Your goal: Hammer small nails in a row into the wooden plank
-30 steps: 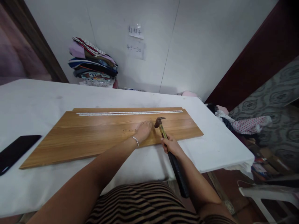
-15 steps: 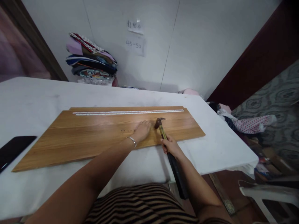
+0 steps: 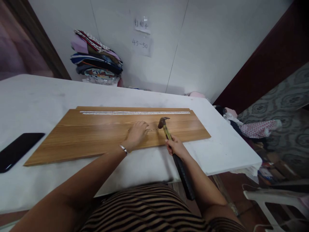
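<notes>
A long wooden board (image 3: 91, 135) lies across the white table (image 3: 36, 100). My left hand (image 3: 136, 133) rests on the board, its fingers drawn together near a short row of small nails (image 3: 152, 130); what they pinch is too small to see. My right hand (image 3: 175, 147) grips the handle of a claw hammer (image 3: 163, 122), whose head hovers just right of those nails. A white ruler strip (image 3: 135, 112) runs along the board's far edge.
A black phone (image 3: 16, 150) lies at the table's left. Folded fabrics (image 3: 96, 62) are stacked against the wall behind. Paper notes (image 3: 142, 35) hang on the wall. Clothes (image 3: 253, 127) and a white plastic chair (image 3: 277, 199) lie to the right, past the table's edge.
My left hand has slid left along the board, uncovering the nails beside the hammer head. The hammer and right hand stay nearly where they were.
</notes>
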The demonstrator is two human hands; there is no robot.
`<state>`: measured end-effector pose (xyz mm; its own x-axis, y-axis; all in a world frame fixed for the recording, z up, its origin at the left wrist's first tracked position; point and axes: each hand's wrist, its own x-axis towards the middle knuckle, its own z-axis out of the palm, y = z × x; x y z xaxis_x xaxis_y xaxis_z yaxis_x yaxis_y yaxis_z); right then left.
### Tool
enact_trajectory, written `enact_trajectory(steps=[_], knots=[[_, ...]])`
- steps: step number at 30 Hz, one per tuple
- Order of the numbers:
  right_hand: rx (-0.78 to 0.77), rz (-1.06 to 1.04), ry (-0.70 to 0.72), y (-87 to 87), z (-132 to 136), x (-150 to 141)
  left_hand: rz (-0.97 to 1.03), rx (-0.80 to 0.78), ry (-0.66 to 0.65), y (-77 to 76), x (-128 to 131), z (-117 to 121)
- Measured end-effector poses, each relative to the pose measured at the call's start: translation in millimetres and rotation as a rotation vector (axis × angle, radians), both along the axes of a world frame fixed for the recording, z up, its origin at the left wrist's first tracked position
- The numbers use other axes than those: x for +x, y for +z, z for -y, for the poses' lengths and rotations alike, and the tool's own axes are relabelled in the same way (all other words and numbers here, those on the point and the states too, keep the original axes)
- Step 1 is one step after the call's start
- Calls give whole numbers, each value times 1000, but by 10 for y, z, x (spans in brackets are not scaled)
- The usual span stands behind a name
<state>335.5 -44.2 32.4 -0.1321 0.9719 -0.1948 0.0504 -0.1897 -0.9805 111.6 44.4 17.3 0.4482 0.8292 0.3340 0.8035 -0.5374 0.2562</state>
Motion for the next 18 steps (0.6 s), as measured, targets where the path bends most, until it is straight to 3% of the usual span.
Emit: enact_trajectory(steps=[5,9,13,18], knots=[[3,29,5,31,-23,-97,14,-7,71,-140,-582,236],[-2,42,-9,72,-48,-177,-6,-64,144,-234,-762,396],[-10,30,-19,127,-59,-217,16,-104,141,-133,-626,410],[-8,35,-47,144,-44,-193,33,-72,20,35,-118,198]])
